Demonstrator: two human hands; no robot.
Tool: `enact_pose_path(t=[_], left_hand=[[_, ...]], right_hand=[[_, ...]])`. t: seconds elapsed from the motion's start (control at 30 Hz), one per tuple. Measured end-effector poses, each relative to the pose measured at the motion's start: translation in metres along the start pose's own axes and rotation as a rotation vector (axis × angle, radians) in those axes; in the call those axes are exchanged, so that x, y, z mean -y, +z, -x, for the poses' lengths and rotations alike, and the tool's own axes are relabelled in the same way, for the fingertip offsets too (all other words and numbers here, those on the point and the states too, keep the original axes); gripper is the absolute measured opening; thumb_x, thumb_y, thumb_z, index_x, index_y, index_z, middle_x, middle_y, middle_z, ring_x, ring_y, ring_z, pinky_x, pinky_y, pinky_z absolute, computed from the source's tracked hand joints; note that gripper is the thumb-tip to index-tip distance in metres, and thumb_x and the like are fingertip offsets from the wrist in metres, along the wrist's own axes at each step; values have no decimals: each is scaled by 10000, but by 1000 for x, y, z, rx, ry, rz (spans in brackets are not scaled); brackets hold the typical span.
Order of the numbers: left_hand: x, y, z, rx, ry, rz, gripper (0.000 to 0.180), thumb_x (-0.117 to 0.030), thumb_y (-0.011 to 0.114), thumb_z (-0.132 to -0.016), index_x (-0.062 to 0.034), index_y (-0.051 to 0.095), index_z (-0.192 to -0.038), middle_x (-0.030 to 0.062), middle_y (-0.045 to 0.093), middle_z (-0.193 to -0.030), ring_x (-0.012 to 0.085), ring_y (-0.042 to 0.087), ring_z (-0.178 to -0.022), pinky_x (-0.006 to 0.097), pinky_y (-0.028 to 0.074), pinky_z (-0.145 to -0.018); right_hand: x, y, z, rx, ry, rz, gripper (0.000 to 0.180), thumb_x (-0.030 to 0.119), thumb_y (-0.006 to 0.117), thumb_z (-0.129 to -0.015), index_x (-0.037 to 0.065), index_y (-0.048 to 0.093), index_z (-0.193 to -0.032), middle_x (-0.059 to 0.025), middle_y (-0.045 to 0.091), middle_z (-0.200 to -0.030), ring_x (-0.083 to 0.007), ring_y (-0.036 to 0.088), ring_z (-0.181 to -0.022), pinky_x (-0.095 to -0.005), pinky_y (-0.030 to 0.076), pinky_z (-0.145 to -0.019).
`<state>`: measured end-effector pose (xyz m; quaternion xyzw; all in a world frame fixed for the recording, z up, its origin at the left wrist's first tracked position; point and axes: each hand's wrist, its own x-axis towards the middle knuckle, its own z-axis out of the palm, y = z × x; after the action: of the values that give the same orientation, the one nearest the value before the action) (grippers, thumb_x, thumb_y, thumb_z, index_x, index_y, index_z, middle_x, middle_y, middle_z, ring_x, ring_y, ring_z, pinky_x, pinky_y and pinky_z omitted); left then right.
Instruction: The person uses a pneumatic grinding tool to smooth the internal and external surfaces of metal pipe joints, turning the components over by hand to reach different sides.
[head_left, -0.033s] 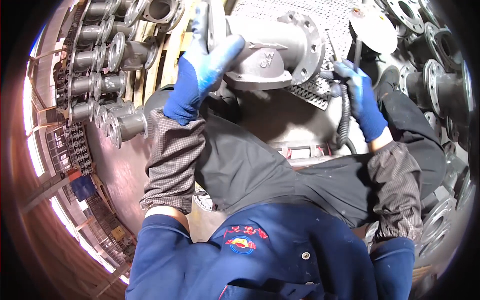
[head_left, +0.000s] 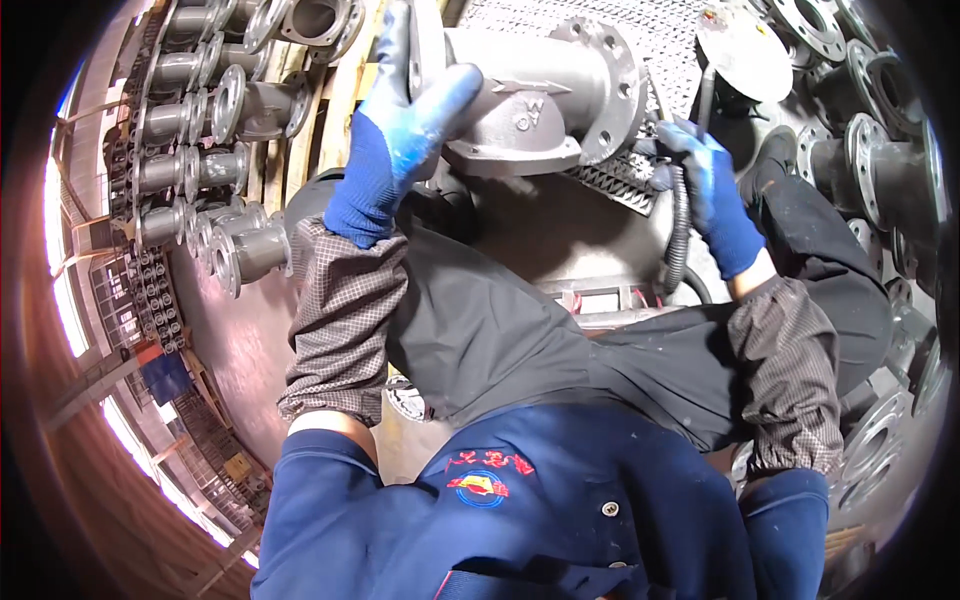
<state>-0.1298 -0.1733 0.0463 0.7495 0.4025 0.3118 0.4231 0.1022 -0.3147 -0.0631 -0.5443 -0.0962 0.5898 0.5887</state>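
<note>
A grey cast-metal flanged valve body (head_left: 520,75), with a raised arrow on its side, lies across the perforated metal worktop (head_left: 640,22). My left hand (head_left: 410,120), in a blue coated glove, is closed around the left flange, its fingers outside and its thumb on the inner side. To the right of the valve body, my gloved right hand (head_left: 703,165) is wrapped around a dark tool with a black corrugated hose (head_left: 679,230) hanging down. The tool's shape is mostly hidden by the glove. Its front end lies close to the right flange.
Rows of grey flanged castings (head_left: 165,122) stand at the left, near wooden slats (head_left: 300,150). More flanged castings (head_left: 885,170) are stacked at the right. A round white disc (head_left: 745,58) sits at the upper right, behind my right hand. My legs straddle the work area.
My right hand has shifted slightly left with the tool. The left hand keeps its hold on the flange, and the whole view has moved a little.
</note>
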Motion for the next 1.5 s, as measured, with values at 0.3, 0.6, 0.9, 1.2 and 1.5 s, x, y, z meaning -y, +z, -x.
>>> enact_pose_path(t=[0.3,0.6,0.9,1.2,1.5], left_hand=[[26,-27,-43,90,843,-860,406,8,562,-802,-79,562,-1199,244,477,-1261,363,545,-1093,312,448,-918],[12,-24,-52,161,641,-688,390,-26,503,-864,-73,521,-1252,159,476,-1306,301,486,-1203,331,407,-992],[18,-30,-61,159,629,-650,380,-68,501,-890,-77,505,-1269,138,471,-1320,262,478,-1211,328,397,-1007],[30,-40,-70,163,649,-595,373,-110,500,-915,-81,489,-1287,117,467,-1334,223,470,-1218,325,387,-1022],[20,-34,-76,26,-436,446,446,-297,477,-953,-55,439,-1325,95,499,-1291,184,477,-1188,342,387,-1008]], right_hand=[[2,-7,-15,23,-233,169,376,194,577,-858,-71,551,-1123,-103,610,-923,-131,587,-618,-234,504,-540],[67,-5,65,169,-79,591,439,245,480,-888,-34,513,-1226,-79,632,-715,-61,514,-500,-180,392,-445],[50,-18,40,368,165,622,413,177,539,-851,-38,538,-1204,-46,591,-755,-75,595,-631,-181,423,-445],[45,-26,29,325,111,496,417,144,545,-835,-31,537,-1214,-62,612,-745,-88,602,-636,-179,425,-441],[40,-29,29,295,-23,629,358,86,520,-835,-48,559,-1165,-39,607,-752,-72,587,-621,-185,413,-441]])
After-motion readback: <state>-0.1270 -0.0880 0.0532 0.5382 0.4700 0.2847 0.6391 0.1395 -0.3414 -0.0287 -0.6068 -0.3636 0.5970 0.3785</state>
